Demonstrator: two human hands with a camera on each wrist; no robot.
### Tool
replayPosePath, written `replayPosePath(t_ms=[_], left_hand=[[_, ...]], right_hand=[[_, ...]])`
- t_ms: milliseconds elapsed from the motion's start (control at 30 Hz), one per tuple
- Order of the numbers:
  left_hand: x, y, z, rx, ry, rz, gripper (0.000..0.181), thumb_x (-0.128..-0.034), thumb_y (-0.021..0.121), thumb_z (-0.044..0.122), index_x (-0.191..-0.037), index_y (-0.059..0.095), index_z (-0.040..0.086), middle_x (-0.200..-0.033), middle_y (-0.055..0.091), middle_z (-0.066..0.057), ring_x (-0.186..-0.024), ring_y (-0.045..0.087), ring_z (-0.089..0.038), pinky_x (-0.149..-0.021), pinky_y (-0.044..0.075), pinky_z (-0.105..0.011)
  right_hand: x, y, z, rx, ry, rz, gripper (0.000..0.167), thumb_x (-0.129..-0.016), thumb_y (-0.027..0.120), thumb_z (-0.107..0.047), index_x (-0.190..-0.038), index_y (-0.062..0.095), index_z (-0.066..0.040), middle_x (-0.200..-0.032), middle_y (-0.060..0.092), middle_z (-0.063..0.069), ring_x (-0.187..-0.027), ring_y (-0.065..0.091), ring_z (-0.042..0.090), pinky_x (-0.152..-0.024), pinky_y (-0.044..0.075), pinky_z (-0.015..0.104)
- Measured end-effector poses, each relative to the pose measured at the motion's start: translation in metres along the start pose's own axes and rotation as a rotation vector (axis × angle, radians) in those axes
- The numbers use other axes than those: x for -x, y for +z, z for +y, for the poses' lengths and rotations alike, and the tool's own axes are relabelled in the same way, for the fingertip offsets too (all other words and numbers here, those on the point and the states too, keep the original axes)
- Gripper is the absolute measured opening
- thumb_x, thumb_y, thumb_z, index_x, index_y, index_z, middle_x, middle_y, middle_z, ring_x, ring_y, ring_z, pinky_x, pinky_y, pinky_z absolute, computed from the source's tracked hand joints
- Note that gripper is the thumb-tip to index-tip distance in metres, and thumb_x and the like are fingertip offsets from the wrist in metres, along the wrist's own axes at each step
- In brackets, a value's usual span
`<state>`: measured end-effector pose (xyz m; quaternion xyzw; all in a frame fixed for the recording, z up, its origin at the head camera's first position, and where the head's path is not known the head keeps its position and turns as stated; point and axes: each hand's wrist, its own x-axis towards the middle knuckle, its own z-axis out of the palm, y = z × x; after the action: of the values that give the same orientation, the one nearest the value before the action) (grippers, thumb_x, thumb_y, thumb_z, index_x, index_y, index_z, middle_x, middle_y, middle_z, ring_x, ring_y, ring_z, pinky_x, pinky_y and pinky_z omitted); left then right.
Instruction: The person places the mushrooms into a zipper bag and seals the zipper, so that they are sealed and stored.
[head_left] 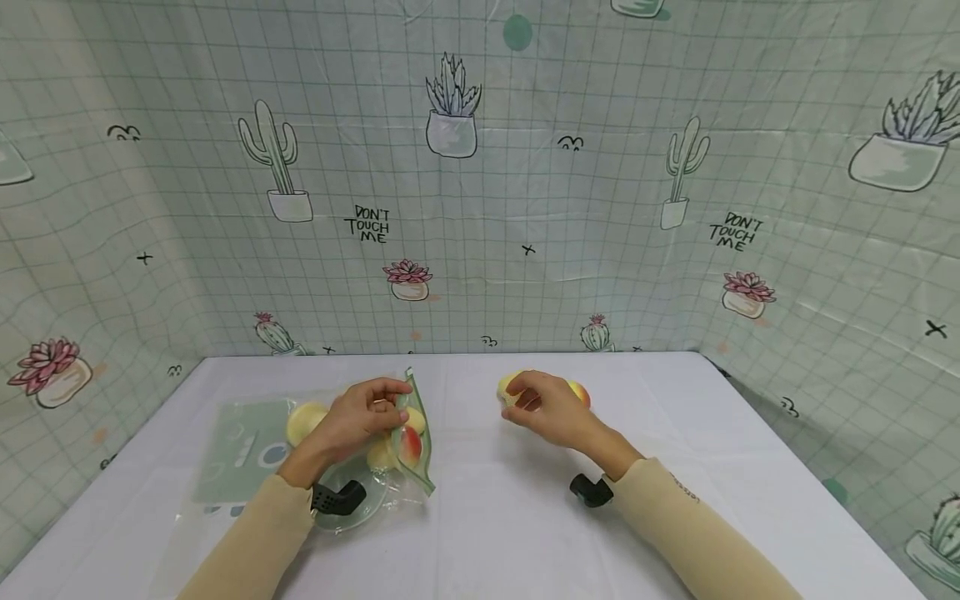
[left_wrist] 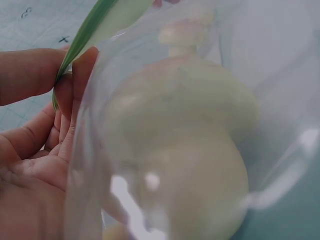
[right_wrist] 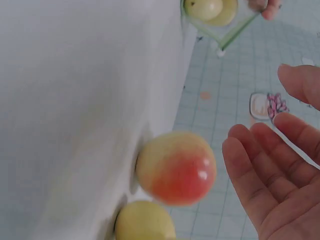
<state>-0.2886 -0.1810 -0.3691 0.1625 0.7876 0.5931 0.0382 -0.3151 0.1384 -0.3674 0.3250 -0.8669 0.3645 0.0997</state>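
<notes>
In the head view my left hand (head_left: 363, 417) pinches the green-edged rim of a clear zip bag (head_left: 422, 433); its thumb and fingers hold that rim in the left wrist view too. Pale yellow fruits and a red one (head_left: 410, 446) show through the plastic. My right hand (head_left: 551, 408) hovers by a yellow fruit (head_left: 510, 385) and a red-yellow fruit (head_left: 581, 392), partly hiding them. In the right wrist view its fingers are bent loosely with nothing between them, beside the red-yellow fruit (right_wrist: 176, 168) and a yellow one (right_wrist: 144, 221).
A clear bag with a green panel (head_left: 240, 442) lies flat on the left of the white table (head_left: 495, 533). A yellow fruit (head_left: 304, 423) is beside my left wrist. A round, clear plate-like thing (head_left: 352, 512) sits under the left forearm. Patterned cloth (head_left: 480, 200) hangs behind the table.
</notes>
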Motion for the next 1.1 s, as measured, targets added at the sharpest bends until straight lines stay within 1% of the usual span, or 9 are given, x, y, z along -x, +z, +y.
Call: replayPosePath(t_ms=[33, 167, 267, 367, 500, 633, 833, 967, 1100], left_hand=[[0.0, 0.0, 0.0, 0.001, -0.001, 0.003, 0.046, -0.0862, 0.067, 0.003, -0.127, 0.051, -0.009, -0.103, 0.052, -0.012, -0.078, 0.051, -0.011, -0.066, 0.047, -0.022], [0.001, 0.0, 0.0, -0.003, -0.012, 0.017, 0.045, -0.0858, 0.068, 0.002, -0.127, 0.052, -0.008, -0.103, 0.052, -0.013, -0.077, 0.05, -0.011, -0.066, 0.047, -0.022], [0.002, 0.0, 0.0, -0.002, -0.018, 0.02, 0.046, -0.0855, 0.068, 0.002, -0.127, 0.052, -0.008, -0.102, 0.051, -0.012, -0.077, 0.049, -0.01, -0.065, 0.047, -0.022], [0.002, 0.0, 0.001, 0.012, -0.017, 0.017, 0.045, -0.0859, 0.067, 0.001, -0.127, 0.051, -0.009, -0.102, 0.051, -0.012, -0.076, 0.049, -0.01, -0.065, 0.046, -0.021], [0.001, 0.0, 0.0, 0.023, -0.007, 0.01, 0.045, -0.086, 0.067, 0.001, -0.127, 0.051, -0.01, -0.102, 0.051, -0.013, -0.076, 0.051, -0.009, -0.065, 0.047, -0.021], [0.001, 0.0, -0.001, 0.033, -0.001, 0.005, 0.047, -0.0855, 0.068, 0.003, -0.127, 0.05, -0.01, -0.103, 0.051, -0.014, -0.076, 0.052, -0.009, -0.065, 0.047, -0.021], [0.001, 0.0, -0.001, 0.033, -0.012, 0.013, 0.047, -0.0851, 0.068, 0.002, -0.127, 0.051, -0.009, -0.103, 0.051, -0.013, -0.077, 0.052, -0.009, -0.066, 0.048, -0.021], [0.001, 0.0, -0.001, 0.029, -0.016, 0.007, 0.047, -0.0858, 0.068, 0.003, -0.128, 0.05, -0.009, -0.105, 0.051, -0.014, -0.078, 0.052, -0.01, -0.067, 0.048, -0.022], [0.0, 0.0, 0.0, 0.016, -0.009, -0.001, 0.047, -0.0865, 0.068, 0.006, -0.128, 0.051, -0.009, -0.108, 0.05, -0.018, -0.08, 0.053, -0.012, -0.068, 0.048, -0.022]], right_hand=[[0.001, -0.002, 0.002, 0.001, -0.005, 0.011, 0.026, -0.083, 0.075, -0.016, -0.103, 0.064, -0.003, -0.101, 0.063, 0.006, -0.087, 0.061, 0.017, -0.077, 0.052, 0.029], [0.005, -0.008, 0.011, 0.016, -0.002, 0.057, 0.018, -0.083, 0.074, -0.013, -0.098, 0.066, -0.007, -0.094, 0.063, 0.0, -0.087, 0.06, 0.016, -0.076, 0.053, 0.032], [0.008, -0.011, 0.018, 0.043, 0.001, 0.09, 0.014, -0.083, 0.074, -0.014, -0.095, 0.068, -0.008, -0.093, 0.064, 0.0, -0.088, 0.06, 0.018, -0.076, 0.052, 0.034], [0.01, -0.017, 0.022, 0.087, -0.005, 0.114, 0.018, -0.083, 0.074, -0.014, -0.097, 0.068, -0.005, -0.097, 0.066, 0.005, -0.092, 0.06, 0.022, -0.078, 0.052, 0.037], [0.012, -0.024, 0.027, 0.123, 0.013, 0.133, 0.024, -0.082, 0.074, -0.014, -0.101, 0.067, -0.001, -0.103, 0.066, 0.008, -0.096, 0.06, 0.027, -0.083, 0.05, 0.042], [0.012, -0.03, 0.034, 0.156, 0.047, 0.149, 0.027, -0.082, 0.075, -0.017, -0.103, 0.067, -0.003, -0.106, 0.065, 0.006, -0.099, 0.059, 0.029, -0.087, 0.047, 0.044], [0.014, -0.036, 0.044, 0.161, 0.096, 0.151, 0.031, -0.083, 0.075, -0.021, -0.108, 0.065, -0.007, -0.115, 0.062, 0.008, -0.114, 0.053, 0.029, -0.096, 0.041, 0.048], [0.015, -0.041, 0.052, 0.171, 0.131, 0.144, 0.036, -0.083, 0.075, -0.022, -0.113, 0.063, -0.005, -0.12, 0.059, 0.01, -0.12, 0.049, 0.031, -0.1, 0.037, 0.05], [0.017, -0.044, 0.058, 0.181, 0.172, 0.138, 0.041, -0.083, 0.074, -0.023, -0.116, 0.061, -0.003, -0.123, 0.057, 0.011, -0.123, 0.046, 0.033, -0.101, 0.035, 0.052]])
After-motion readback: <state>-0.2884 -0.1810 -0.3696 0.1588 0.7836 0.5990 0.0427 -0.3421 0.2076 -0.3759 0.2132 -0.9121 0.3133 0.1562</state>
